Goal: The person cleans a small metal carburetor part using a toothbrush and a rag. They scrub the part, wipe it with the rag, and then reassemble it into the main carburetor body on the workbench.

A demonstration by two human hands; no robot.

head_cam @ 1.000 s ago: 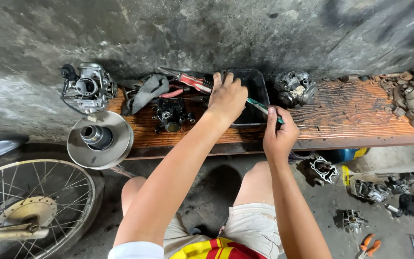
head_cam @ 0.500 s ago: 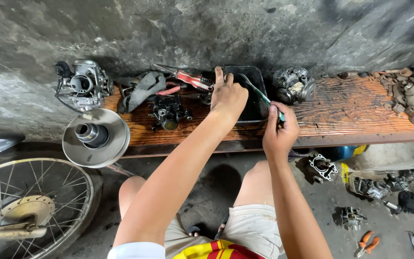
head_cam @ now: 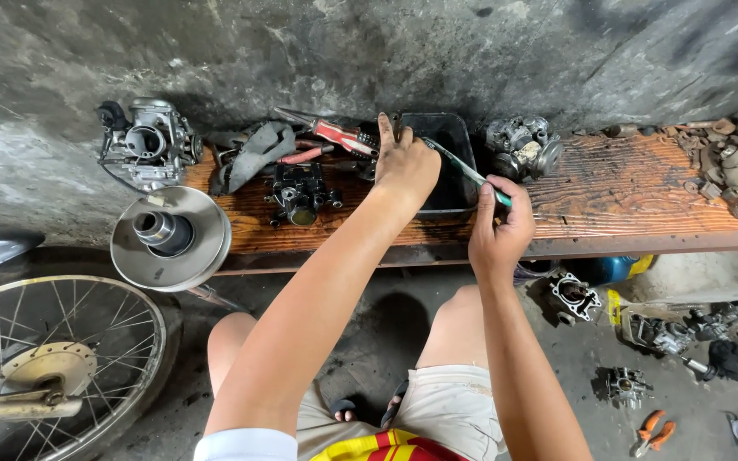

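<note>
My left hand (head_cam: 405, 166) rests over the left rim of a black plastic tray (head_cam: 450, 162) on a wooden bench (head_cam: 617, 196), fingers curled on something small I cannot make out. My right hand (head_cam: 500, 229) grips a green-handled screwdriver (head_cam: 463, 168) whose shaft slants up and left across the tray toward my left hand. A black engine part (head_cam: 301, 195) lies just left of my left hand. Red-handled pliers (head_cam: 335, 134) lie behind it.
A carburetor (head_cam: 149, 142) and a round metal pulley (head_cam: 168, 237) sit at the bench's left end. Another carburetor (head_cam: 521, 145) is right of the tray. A spoked wheel (head_cam: 53, 367) stands at lower left. Several engine parts (head_cam: 655, 333) and orange pliers (head_cam: 655, 429) lie on the floor at right.
The screwdriver has tilted from nearly flat along the tray's front edge to slanting up-left across the tray. My left hand stays at the tray's rim.
</note>
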